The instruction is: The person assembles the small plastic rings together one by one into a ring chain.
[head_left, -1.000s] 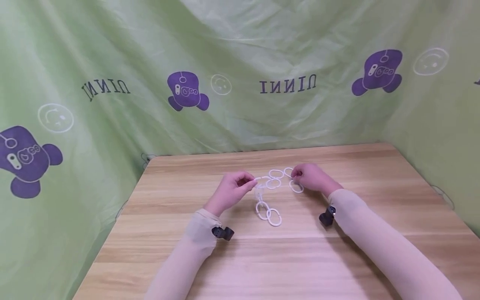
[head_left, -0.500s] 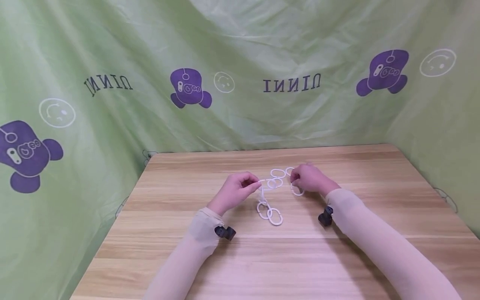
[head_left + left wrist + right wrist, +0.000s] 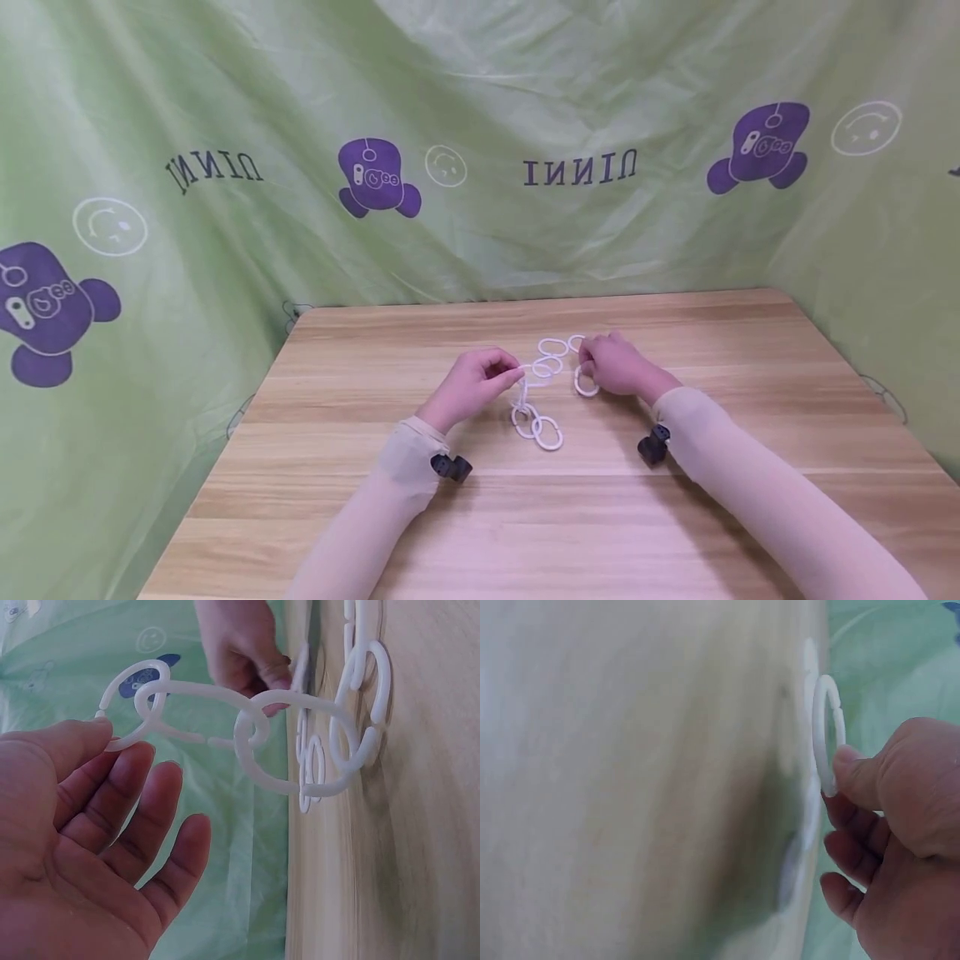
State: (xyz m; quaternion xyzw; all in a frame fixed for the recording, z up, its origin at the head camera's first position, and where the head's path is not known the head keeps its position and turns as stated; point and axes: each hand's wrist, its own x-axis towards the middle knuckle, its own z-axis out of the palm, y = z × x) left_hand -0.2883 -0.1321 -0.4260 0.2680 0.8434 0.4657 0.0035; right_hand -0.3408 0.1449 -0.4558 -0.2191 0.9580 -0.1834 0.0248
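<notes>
My left hand (image 3: 476,385) pinches the end link of a white plastic chain between thumb and forefinger. From that held link (image 3: 110,688), other linked rings (image 3: 244,754) hang and run down to the tabletop, where the chain's lower end (image 3: 558,429) lies. Each link is an oval ring with a small gap in its side. My right hand (image 3: 618,364) holds a single white link (image 3: 819,724) by its edge, with thumb and fingertips. This link stands upright just above the table, apart from the chain.
Beyond the hands, more white links (image 3: 541,344) lie on the wooden table (image 3: 480,517), one partly hidden by my right hand. Green curtains (image 3: 480,242) with purple prints hang along the table's back and sides.
My right hand has brought its link slightly left and nearer to me. The left hand has shifted a little to the right, and the hanging links have turned.
</notes>
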